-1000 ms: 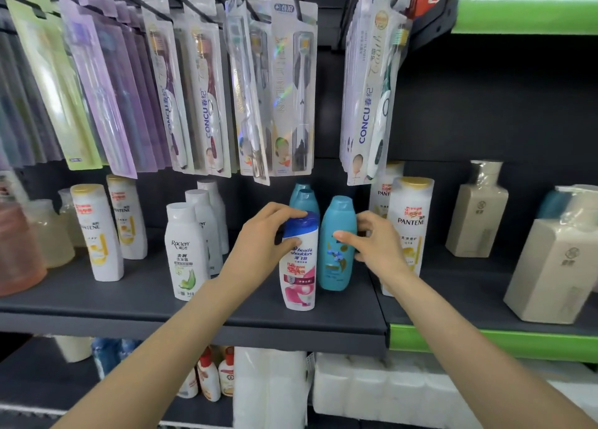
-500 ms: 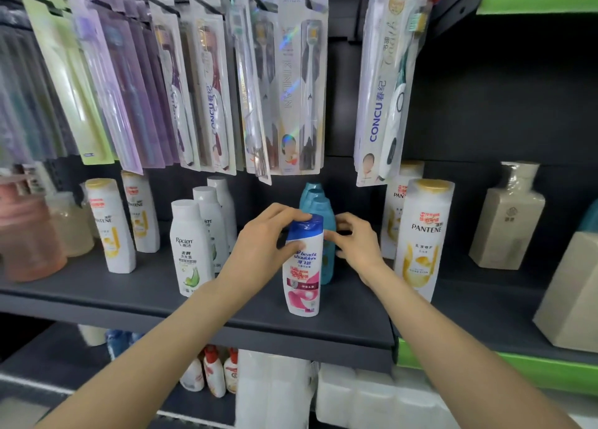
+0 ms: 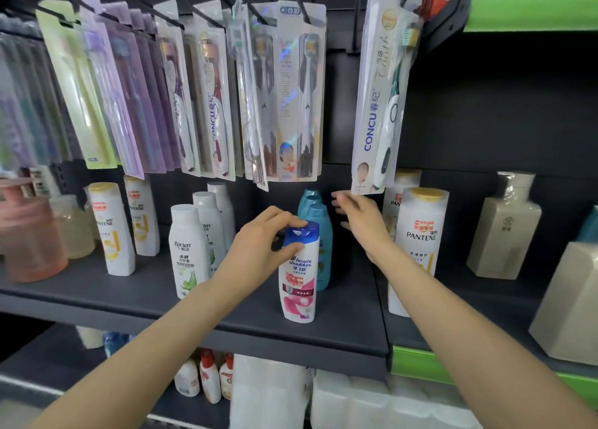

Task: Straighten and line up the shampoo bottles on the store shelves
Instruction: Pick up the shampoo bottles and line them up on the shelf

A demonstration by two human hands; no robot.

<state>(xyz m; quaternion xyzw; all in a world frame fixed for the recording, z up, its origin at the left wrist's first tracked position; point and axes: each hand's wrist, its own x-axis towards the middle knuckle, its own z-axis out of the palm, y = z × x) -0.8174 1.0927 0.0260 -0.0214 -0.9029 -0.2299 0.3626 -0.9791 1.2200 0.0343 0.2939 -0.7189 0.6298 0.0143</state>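
A white Head & Shoulders bottle with a blue cap and pink label stands upright near the front of the dark shelf. My left hand grips its cap and shoulder. Right behind it stand several teal bottles in a row running back. My right hand hovers just right of the teal bottles, fingers spread, holding nothing. White Racien bottles stand in a row to the left. Pantene bottles stand to the right and more Pantene bottles at the far left.
Toothbrush packs hang low on pegs above the bottles. Beige square bottles stand on the right shelf with a green edge. A pink jug sits far left. Small bottles and white rolls fill the shelf below.
My right hand has let go of the front teal bottle, which now stands behind the Head & Shoulders bottle, and has risen to the right. My left hand keeps its grip.
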